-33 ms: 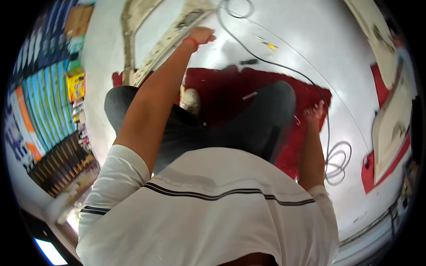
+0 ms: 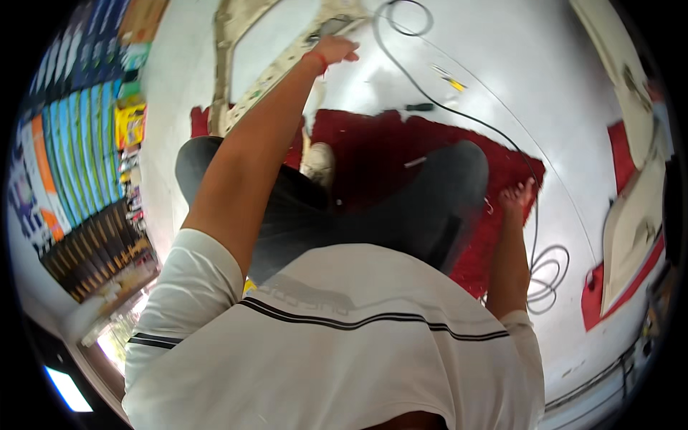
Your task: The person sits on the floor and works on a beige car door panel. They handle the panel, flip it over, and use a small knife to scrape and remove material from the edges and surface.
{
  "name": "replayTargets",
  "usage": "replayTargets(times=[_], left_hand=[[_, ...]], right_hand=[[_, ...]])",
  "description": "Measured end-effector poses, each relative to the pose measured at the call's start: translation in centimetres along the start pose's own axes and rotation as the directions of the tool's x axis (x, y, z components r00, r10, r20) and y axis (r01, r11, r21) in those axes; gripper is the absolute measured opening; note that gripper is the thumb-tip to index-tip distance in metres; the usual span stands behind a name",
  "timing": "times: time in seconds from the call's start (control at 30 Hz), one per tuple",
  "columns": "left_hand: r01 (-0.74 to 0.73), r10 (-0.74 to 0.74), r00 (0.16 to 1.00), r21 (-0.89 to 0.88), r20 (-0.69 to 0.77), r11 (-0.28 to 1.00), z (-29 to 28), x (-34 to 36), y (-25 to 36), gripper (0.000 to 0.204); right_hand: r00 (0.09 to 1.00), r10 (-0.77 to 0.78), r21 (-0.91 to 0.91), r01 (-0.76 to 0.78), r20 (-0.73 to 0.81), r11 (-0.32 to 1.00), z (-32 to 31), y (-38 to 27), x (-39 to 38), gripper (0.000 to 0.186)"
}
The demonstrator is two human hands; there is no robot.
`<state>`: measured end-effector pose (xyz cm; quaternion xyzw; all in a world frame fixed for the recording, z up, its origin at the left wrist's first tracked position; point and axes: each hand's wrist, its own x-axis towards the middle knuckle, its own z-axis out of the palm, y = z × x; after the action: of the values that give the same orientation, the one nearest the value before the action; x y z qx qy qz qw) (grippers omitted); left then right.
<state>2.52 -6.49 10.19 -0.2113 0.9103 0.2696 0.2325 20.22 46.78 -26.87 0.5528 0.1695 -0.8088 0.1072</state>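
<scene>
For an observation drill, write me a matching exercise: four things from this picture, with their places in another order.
Things
1. Bare left hand with a red wristband
2. Bare right hand
3. Small dark green, rod-shaped tool
4. Long black flexible cable

Places
A. Over the right end of the shaggy red cloth
B. Partly looped on the glossy white floor
C. By the cream-coloured frame with holes
D. Just beyond the cloth's far edge

Pairs: 1-C, 2-A, 3-D, 4-B

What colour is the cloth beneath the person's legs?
The cloth is dark red; it shows best in the head view.
</scene>
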Motion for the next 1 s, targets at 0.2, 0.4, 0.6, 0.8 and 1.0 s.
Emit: replayTargets(times=[0.2,0.4,0.6,0.8,1.0], left_hand=[[-0.328,0.326,0.935,0.012,-0.14,0.945,-10.2,-3.3,-28.3,0.056],[0.038,-0.061,0.996,-0.294,-0.069,0.955,-3.8,-13.3,-42.6,0.031],[0.097,-0.329,0.793,-0.427,-0.512,0.899,21.6,-23.3,-49.4,0.023],[0.206,-0.686,0.567,-0.727,-0.457,0.655,33.3,-32.0,-43.1,0.02],[0.449,-0.778,0.628,-0.798,-0.039,0.402,32.3,-34.3,-49.5,0.031]], right_hand=[[0.974,-0.225,-0.175,0.224,0.01,0.959,-3.2,-13.4,-8.2,0.058],[0.929,-0.351,-0.486,0.363,0.121,0.795,-5.9,-13.7,-5.7,0.049],[0.949,-0.229,-0.874,0.294,0.218,0.387,1.2,-4.8,-10.0,0.042],[0.907,-0.06,-0.908,0.413,0.417,-0.07,10.4,8.2,-19.1,0.035],[0.879,0.077,-0.859,0.475,0.47,-0.189,12.5,11.9,-19.7,0.03]])
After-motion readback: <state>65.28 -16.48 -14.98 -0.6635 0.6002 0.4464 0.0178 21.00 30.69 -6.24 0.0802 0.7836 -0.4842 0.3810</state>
